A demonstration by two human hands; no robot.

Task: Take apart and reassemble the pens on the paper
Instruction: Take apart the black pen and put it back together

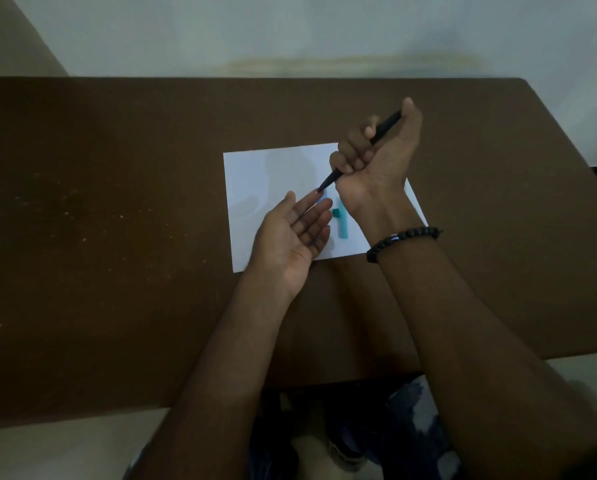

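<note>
Right hand (pixel 376 157) fist-grips a black pen (pixel 359 154) above the white paper (pixel 255 188), tip angled down-left toward the left hand (pixel 293 233), which lies palm up, fingers relaxed, holding nothing. Teal pen piece (pixel 343 221) and small teal cap (pixel 336 213) rest on paper, brown table (pixel 117 202).

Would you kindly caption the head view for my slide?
Right hand grips black pen above open left hand; teal parts lie on paper.
</note>
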